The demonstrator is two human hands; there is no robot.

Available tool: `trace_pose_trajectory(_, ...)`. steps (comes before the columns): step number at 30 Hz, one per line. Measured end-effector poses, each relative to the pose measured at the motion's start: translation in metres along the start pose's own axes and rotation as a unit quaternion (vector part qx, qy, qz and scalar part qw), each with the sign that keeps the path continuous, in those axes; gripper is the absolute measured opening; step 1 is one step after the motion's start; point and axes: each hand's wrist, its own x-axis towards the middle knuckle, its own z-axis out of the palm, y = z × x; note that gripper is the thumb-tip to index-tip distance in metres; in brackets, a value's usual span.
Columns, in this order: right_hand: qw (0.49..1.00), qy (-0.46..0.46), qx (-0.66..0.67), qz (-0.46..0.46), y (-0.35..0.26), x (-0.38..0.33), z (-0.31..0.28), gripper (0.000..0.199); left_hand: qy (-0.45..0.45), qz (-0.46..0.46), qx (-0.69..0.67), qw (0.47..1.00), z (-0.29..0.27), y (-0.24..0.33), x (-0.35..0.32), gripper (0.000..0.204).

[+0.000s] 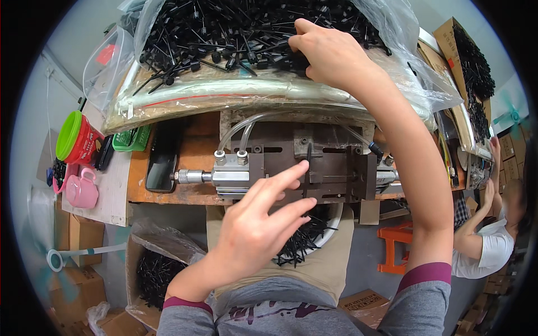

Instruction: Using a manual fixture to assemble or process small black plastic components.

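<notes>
Head view: left hand (255,227) has fingers loosely spread, index fingertip touching a thin black plastic piece (308,168) standing in the metal press jig (330,168). Above the jig, right hand (328,53) digs into the bagged pile of black pieces (224,33); can't tell its grip.

Left hand (258,224): forearm enters from the lower edge, palm down, index finger extended forward, other fingers loosely spread and half curled, nothing gripped. Right hand (328,53): arm stretched far forward and up, wrist bent, fingers curled downward, fingertips hidden, so its grip state is unclear.
</notes>
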Motion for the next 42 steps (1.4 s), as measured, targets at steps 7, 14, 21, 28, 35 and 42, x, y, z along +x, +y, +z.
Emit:
trace_pose_trajectory(7,0.995,0.051,0.080,-0.030,0.029,-0.018,-0.005,0.030,-0.004,0.022,0.063,0.998,0.041,-0.011,-0.027,0.030)
trace_pose_trajectory(14,0.973,0.096,0.204,0.042,0.082,-0.023,0.001,0.032,-0.008,0.039,0.157,0.987,0.065,-0.016,-0.026,0.028)
trace_pose_trajectory(21,0.888,0.057,0.428,0.157,0.107,-0.033,-0.019,0.026,-0.030,0.021,0.160,0.986,0.063,-0.023,-0.023,0.027)
trace_pose_trajectory(28,0.728,0.149,0.642,0.187,0.113,-0.066,-0.017,0.031,-0.057,0.011,0.166,0.984,0.057,-0.020,-0.020,0.026)
trace_pose_trajectory(35,0.619,0.113,0.755,0.185,0.005,-0.130,-0.024,0.022,0.114,-0.010,-0.034,0.993,0.030,-0.003,-0.009,0.057)
trace_pose_trajectory(42,0.524,0.009,0.818,0.237,-0.053,-0.170,-0.012,0.017,0.053,0.019,-0.142,0.988,0.009,0.018,0.001,0.039)
